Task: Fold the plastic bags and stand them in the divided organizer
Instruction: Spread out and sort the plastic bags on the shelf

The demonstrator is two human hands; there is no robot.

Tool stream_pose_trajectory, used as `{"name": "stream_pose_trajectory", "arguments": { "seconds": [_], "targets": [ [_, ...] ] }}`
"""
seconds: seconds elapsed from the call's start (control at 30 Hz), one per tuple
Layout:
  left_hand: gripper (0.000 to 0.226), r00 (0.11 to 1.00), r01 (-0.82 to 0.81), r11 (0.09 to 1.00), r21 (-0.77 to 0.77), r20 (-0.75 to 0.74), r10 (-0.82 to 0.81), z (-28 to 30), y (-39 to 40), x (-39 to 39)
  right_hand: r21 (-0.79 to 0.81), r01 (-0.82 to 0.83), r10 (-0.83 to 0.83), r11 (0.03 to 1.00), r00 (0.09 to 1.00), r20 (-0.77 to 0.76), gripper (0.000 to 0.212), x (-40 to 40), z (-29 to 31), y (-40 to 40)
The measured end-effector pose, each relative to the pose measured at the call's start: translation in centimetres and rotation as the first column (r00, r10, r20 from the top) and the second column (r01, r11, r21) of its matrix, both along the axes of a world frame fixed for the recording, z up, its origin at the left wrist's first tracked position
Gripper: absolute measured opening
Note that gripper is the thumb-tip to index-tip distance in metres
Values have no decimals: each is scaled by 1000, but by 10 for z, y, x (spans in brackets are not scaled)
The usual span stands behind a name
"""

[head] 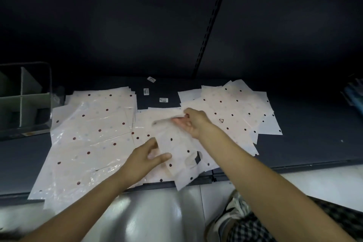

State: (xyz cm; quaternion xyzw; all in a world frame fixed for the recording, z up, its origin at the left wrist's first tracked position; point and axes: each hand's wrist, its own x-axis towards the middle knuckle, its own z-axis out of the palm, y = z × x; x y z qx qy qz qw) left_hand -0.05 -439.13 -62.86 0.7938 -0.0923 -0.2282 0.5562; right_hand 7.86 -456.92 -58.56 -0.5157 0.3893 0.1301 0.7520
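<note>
Several pale plastic bags with dark dots lie spread over a dark shelf [314, 124]. One bag [177, 149] is lifted in the middle, its cut-out handle hanging near the front edge. My right hand [193, 123] pinches its upper edge. My left hand [146, 158] holds its lower left side between thumb and fingers. A larger pile of bags [92, 135] lies to the left and another pile [235, 108] to the right. The divided organizer [25, 100], clear with grey partitions, stands at the far left of the shelf.
Three small barcode labels [163, 100] lie on the shelf behind the bags. A slotted upright [212, 25] runs up the dark back panel. Below the shelf edge are a pale glossy floor, a sneaker [233, 214] and checked trousers. Blue items [353, 94] sit at the far right.
</note>
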Motion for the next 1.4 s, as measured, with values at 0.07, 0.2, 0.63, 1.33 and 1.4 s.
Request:
{"name": "stream_pose_trajectory", "arguments": {
  "seconds": [0.07,0.2,0.63,1.33,1.4],
  "targets": [
    [50,980,-155,979,-129,-148,136,3,-9,3,111,33,-32,993,999,-10,9,-1,-5,18],
    [48,931,-348,935,63,-95,353,-7,-17,18,-313,-123,126,942,992,-11,24,-8,-26,16],
    [93,852,-496,768,404,395,343,-28,-5,42,-976,-184,584,115,808,-83,41,-43,-77,-61],
    [100,944,-263,935,-237,-263,199,13,-41,37,-910,-200,776,364,605,178,17,-51,-36,-54],
    [94,885,-402,862,-308,-371,280,22,-39,41,-926,-274,881,259,459,111,19,-57,-36,-33]
  ]
}}
